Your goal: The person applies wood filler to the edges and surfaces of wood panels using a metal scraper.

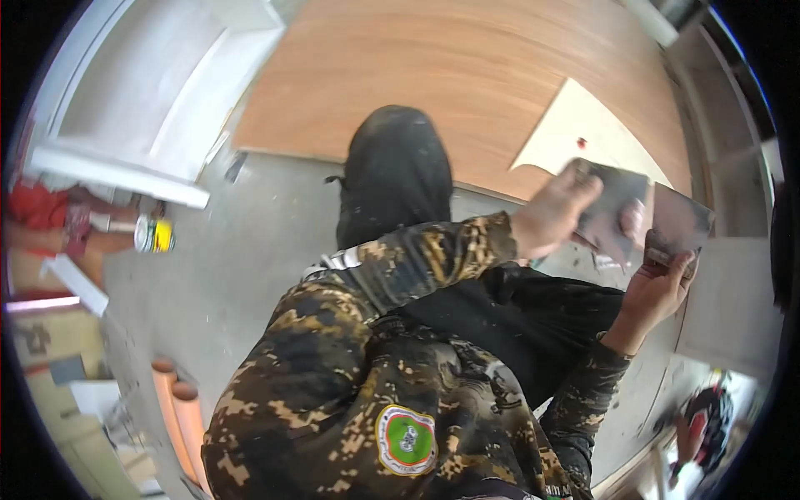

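My left hand [546, 217] is closed on the near side of a dark, flat square piece [614, 200], its thumb on top. My right hand [654, 296] grips the lower edge of a second dark flat piece [683, 218]. The two pieces are side by side, their facing edges close together. A pinkish patch shows at the first piece's right edge; whether it is fingertips or a reflection is unclear. Just behind the pieces, a pale cut board [575, 125] with a small red spot lies on a large wood-coloured panel [417, 62].
A white open cabinet [125, 100] stands at upper left, near a yellow-and-white can [155, 234]. Orange pipes [187, 408] lie at lower left. Shelving [733, 125] lines the right side. My raised knee [396, 167] is beside the panel; a person's limb [37, 233] shows far left.
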A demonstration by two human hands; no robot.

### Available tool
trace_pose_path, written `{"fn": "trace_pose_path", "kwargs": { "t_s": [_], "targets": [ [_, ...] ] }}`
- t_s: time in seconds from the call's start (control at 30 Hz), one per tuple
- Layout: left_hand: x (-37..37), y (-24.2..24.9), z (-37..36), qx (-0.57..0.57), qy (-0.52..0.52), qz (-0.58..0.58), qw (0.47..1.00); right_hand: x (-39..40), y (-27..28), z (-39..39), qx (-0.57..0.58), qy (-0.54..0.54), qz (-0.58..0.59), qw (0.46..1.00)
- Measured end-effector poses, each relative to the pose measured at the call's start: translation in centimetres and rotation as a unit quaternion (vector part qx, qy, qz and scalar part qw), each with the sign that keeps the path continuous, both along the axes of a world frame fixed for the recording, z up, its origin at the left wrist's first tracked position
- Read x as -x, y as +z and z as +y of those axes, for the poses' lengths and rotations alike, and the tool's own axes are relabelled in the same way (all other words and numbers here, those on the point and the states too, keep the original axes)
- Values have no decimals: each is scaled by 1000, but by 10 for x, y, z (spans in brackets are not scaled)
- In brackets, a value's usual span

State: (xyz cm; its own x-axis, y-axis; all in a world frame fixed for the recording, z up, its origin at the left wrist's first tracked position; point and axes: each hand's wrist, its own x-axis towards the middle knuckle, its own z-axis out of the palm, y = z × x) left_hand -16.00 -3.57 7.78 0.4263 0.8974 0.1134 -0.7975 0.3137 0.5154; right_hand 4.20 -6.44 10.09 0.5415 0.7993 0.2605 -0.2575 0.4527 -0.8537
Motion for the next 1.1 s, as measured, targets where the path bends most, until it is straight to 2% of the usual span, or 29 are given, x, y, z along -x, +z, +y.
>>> {"fn": "trace_pose_path", "kwargs": {
  "t_s": [0.1, 0.17, 0.2, 0.27, 0.3, 0.33, 0.4, 0.43, 0.53, 0.63, 0.67, 0.73, 0.77, 0.8, 0.83, 0.87, 0.9, 0.93, 0.97, 1.0, 1.03, 1.07, 1.1],
  "targets": [
    [-5, -4, -8, -52, 23, 55, 997, 6, -11, 12, 41, 86, 31, 995],
    [1, 4, -17, -53, 10, 47, 997, 12, -25, 24, 131, 255, 84, 954],
    [5, 6, -19, -51, 18, 52, 997, 27, -21, 25, 132, 263, 87, 952],
    [17, 7, -20, -79, 93, 81, 989, 61, -17, 19, 147, 285, 130, 938],
    [24, 7, -21, -62, 104, 77, 990, 65, -19, 26, 145, 334, 145, 920],
    [26, 5, -18, -87, 167, 80, 979, 69, -24, 36, 147, 378, 157, 900],
    [43, 19, -21, -120, 233, 208, 942, 89, -24, 43, 133, 369, 93, 915],
    [50, 22, -22, -148, 258, 294, 908, 95, -26, 46, 139, 386, 107, 906],
    [61, 40, -21, -120, 253, 261, 924, 113, -17, 48, 122, 447, 169, 870],
    [72, 44, -16, -131, 247, 312, 908, 125, -21, 55, 144, 481, 162, 850],
    [75, 44, -15, -105, 257, 304, 911, 132, -18, 55, 161, 474, 155, 852],
    [81, 47, -9, -78, 264, 298, 914, 133, -13, 61, 155, 539, 219, 798],
    [85, 51, -7, -42, 297, 263, 917, 130, -14, 64, 157, 538, 220, 799],
    [91, 56, -3, -5, 328, 229, 916, 122, -16, 68, 131, 546, 187, 806],
    [104, 63, -2, -5, 294, 183, 938, 112, -18, 72, 105, 554, 153, 811],
    [126, 60, -1, -2, 294, 183, 938, 96, -19, 75, 57, 474, 107, 872],
    [152, 53, 0, 12, 320, 237, 917, 82, -18, 79, 40, 335, 13, 941],
    [179, 46, 1, 29, 343, 288, 894, 60, -27, 81, 48, 188, -68, 979],
    [208, 43, 6, 52, 353, 299, 885, 28, -55, 81, 39, 75, -128, 988],
    [240, 40, 10, 76, 363, 310, 875, 10, -78, 73, 109, -13, -155, 982],
    [277, 36, 13, 74, 352, 331, 872, -13, -116, 57, 187, -42, -171, 966],
    [311, 32, 16, 73, 340, 353, 868, -47, -157, 32, 379, -26, -315, 870],
    [335, 32, 25, 86, 316, 335, 884, -92, -234, -14, 199, 65, -547, 811]
  ]
}}
